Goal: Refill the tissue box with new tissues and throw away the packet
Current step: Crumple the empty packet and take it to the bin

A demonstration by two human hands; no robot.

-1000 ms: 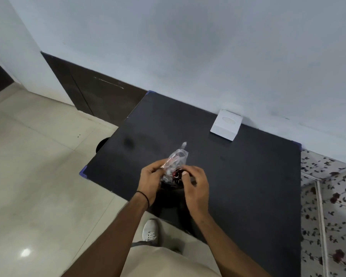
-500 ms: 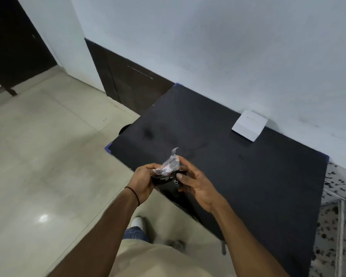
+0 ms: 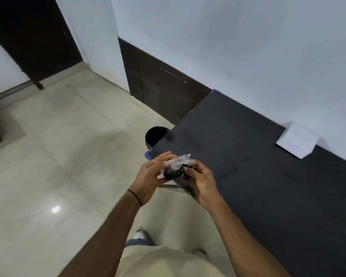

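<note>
A crumpled plastic packet, clear on top and dark below, is squeezed between both my hands above the near left corner of the black table. My left hand grips its left side and my right hand holds its right side. The white tissue box stands against the wall at the far side of the table, well right of my hands. A black round bin sits on the floor beside the table's left edge, just beyond my hands.
Pale glossy floor tiles stretch to the left. A dark wooden panel lines the wall behind the bin, and a dark door is at the far left. My shoe shows below.
My view has swung left and my hands have carried the packet from over the table to its left corner. The bin has come into full view and the packet is crumpled tighter.
</note>
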